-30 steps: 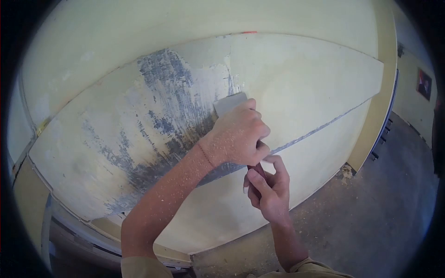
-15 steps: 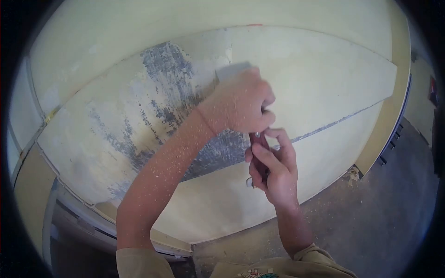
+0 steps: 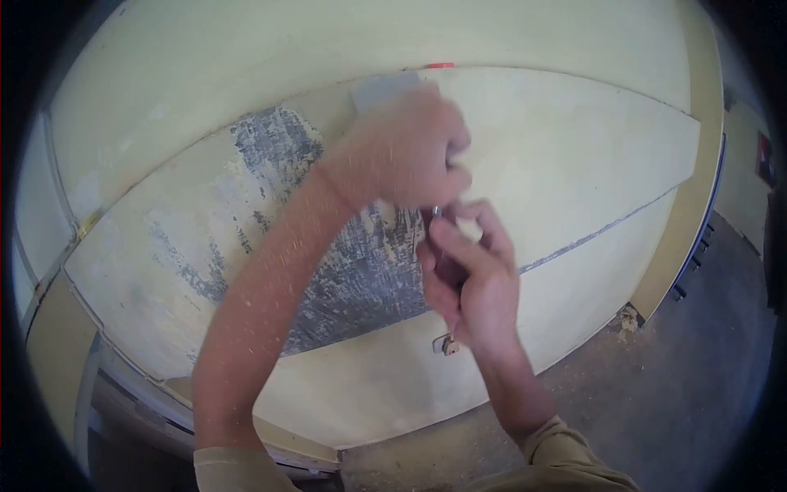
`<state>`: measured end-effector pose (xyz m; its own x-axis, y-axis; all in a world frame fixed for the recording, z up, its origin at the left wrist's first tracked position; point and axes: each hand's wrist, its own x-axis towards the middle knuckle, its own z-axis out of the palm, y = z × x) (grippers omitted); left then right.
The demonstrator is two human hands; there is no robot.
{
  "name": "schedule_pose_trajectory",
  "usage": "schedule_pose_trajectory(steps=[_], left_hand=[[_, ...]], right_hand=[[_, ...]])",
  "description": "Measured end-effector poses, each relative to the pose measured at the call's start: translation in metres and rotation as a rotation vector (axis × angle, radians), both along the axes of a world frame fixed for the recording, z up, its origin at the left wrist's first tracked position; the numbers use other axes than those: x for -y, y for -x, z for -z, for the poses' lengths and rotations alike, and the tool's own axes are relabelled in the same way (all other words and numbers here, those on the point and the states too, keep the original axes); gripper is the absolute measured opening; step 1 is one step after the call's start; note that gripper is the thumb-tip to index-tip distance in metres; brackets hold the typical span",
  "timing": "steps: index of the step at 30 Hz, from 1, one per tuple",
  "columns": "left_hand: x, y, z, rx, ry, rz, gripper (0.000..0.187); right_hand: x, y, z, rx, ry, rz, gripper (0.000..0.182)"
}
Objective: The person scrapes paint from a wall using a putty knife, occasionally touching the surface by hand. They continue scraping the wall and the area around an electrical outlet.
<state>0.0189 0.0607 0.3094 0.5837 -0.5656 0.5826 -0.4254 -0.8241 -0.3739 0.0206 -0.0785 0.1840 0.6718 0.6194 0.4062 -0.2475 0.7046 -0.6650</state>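
My left hand (image 3: 410,148), blurred by motion, is closed around the upper part of a scraper. The wide grey scraper blade (image 3: 384,92) shows past the knuckles, against the painted panel. Lower down, my right hand (image 3: 475,271) wraps the scraper's dark red handle (image 3: 447,266), with the thumb along it. A small metal and tan piece (image 3: 445,344) sticks out below that hand; I cannot make out what it is. Left of and behind my hands is a rough grey patch (image 3: 352,283) streaked with remaining cream paint. Pale flakes speckle my left forearm.
The cream panel (image 3: 566,156) spreads across the view, with a thin grey line (image 3: 590,238) at lower right. A red mark (image 3: 440,65) sits on its upper edge. Paint debris (image 3: 629,318) lies at the panel's lower right corner, on the grey floor (image 3: 598,410).
Both hands and the scraper have moved up and to the left along the panel. The view has shifted slightly, and more of the grey patch shows below my left hand.
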Motion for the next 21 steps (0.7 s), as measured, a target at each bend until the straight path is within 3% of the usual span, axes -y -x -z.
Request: schedule_pose_trajectory(steps=[2, 3, 5, 7, 10, 17, 21], left_hand=[[0.008, 0.005, -0.022, -0.125, 0.047, -0.259, 0.026], [0.009, 0.007, -0.016, -0.132, 0.057, -0.267, 0.026], [0.011, 0.009, 0.0, -0.12, 0.063, -0.039, 0.025], [0.01, 0.008, 0.036, -0.075, 0.085, -0.023, 0.025], [0.014, 0.012, 0.051, -0.064, 0.113, -0.017, 0.025], [0.018, 0.011, -0.002, -0.14, 0.068, -0.202, 0.024], [0.019, 0.017, 0.032, -0.1, 0.069, -0.081, 0.024]], right_hand=[[0.002, 0.004, -0.021, 0.0, -0.027, -0.022, 0.012], [0.005, 0.008, -0.017, -0.007, -0.017, -0.03, 0.012], [0.011, 0.018, -0.001, 0.045, -0.017, 0.075, 0.011], [0.013, 0.019, 0.024, 0.013, 0.017, 0.07, 0.01], [0.017, 0.02, 0.037, 0.0, 0.056, 0.092, 0.009], [0.019, 0.013, -0.008, 0.015, 0.017, 0.032, 0.012], [0.017, 0.027, 0.024, -0.016, 0.051, 0.091, 0.009]])
